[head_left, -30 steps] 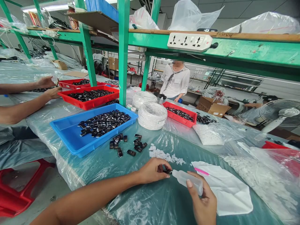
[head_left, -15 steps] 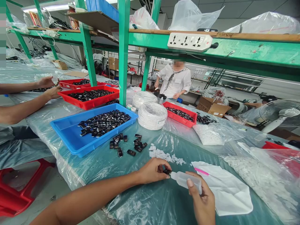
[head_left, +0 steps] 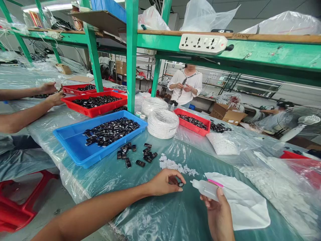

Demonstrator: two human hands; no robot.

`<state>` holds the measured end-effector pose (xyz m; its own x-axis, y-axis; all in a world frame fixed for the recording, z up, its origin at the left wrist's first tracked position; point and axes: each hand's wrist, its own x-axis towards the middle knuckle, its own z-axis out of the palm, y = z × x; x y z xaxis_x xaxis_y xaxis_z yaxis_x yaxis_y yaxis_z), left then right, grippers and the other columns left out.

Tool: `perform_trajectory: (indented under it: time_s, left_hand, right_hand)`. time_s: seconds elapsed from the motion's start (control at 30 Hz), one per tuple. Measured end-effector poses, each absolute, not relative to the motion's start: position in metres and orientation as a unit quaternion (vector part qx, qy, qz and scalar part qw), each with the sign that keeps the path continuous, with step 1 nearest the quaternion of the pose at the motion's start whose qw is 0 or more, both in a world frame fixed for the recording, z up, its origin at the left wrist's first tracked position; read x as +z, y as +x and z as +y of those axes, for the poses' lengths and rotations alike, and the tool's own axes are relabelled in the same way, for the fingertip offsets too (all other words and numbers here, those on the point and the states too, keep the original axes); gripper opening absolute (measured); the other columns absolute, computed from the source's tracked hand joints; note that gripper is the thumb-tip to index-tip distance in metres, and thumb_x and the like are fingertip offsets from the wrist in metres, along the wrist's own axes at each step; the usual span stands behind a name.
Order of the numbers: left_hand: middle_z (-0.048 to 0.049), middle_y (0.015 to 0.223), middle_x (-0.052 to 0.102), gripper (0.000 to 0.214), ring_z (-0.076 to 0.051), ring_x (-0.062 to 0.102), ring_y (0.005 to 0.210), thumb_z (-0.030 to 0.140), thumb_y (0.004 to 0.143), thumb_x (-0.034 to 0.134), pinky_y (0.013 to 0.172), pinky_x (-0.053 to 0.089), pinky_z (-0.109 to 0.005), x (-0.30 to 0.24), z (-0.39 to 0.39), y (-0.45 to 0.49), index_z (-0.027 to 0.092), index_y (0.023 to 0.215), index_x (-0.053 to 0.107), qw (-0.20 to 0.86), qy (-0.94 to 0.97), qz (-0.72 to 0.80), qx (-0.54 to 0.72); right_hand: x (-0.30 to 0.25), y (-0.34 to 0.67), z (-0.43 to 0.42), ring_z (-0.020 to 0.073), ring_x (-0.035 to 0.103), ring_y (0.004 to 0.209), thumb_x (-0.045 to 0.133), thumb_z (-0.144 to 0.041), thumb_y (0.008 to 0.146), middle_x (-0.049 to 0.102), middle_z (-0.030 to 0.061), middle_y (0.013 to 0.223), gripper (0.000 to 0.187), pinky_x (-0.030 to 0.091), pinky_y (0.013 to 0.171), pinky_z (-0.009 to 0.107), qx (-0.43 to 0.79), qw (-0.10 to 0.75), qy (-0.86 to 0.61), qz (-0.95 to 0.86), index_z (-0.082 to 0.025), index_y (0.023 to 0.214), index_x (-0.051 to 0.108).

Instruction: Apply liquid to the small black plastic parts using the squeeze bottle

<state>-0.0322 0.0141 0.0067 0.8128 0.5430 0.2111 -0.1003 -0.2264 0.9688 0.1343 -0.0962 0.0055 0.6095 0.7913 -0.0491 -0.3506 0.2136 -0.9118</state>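
Note:
Between the thumb and fingers of my left hand (head_left: 167,182) is a small black plastic part (head_left: 181,184), its end turned toward the bottle. My right hand (head_left: 218,209) is closed around a translucent squeeze bottle (head_left: 207,189), whose narrow nozzle points left, a short gap from the part. Just beyond my left hand lies a strewn pile of small white pieces (head_left: 175,165). Similar black parts (head_left: 140,163) lie loose on the plastic-covered table (head_left: 120,192). A white sheet (head_left: 247,204) with a pink stick (head_left: 215,182) on it lies beside my right hand.
A blue tray (head_left: 72,147) of black parts stands at left, with red trays (head_left: 92,111) behind. Coils of white cable (head_left: 163,124) stand mid-table. Bags of white pieces (head_left: 281,190) lie right. A green post (head_left: 131,60) rises from the table. Co-workers are left and behind.
My right hand has drawn the bottle back to the right, so its nozzle is apart from the black part. The part is turned in my left fingers. The person behind has brought both hands together.

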Motion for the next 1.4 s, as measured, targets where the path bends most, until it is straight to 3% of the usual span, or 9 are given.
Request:
perform_trajectory:
  time_s: [1.2, 1.4]
  left_hand:
    - [-0.0123, 0.1, 0.064, 0.023, -0.018, 0.061, 0.081, 0.023, 0.073, 0.064, 0.07, 0.049, -0.026, 0.0126, 0.0103, -0.033, 0.012, 0.094, 0.065, 0.605, 0.735, 0.148, 0.269]
    - [-0.0105, 0.095, 0.064, 0.026, -0.015, 0.06, 0.074, 0.026, 0.071, 0.067, 0.065, 0.048, -0.025, 0.0094, 0.0099, -0.0329, 0.013, 0.094, 0.065, 0.606, 0.732, 0.152, 0.271]
  right_hand:
    - [0.0031, 0.1348, -0.0969, 0.0096, 0.041, 0.046, 0.057, -0.046, 0.078, 0.045, -0.0058, 0.05, 0.032, 0.04, 0.057, 0.027, 0.41, 0.757, -0.466, -0.204, -0.018, 0.093, 0.062]
    - [0.0089, 0.133, -0.096, 0.0079, 0.035, 0.043, 0.055, -0.046, 0.08, 0.041, -0.0064, 0.05, 0.029, 0.04, 0.055, 0.028, 0.436, 0.773, -0.427, -0.174, -0.019, 0.089, 0.061]
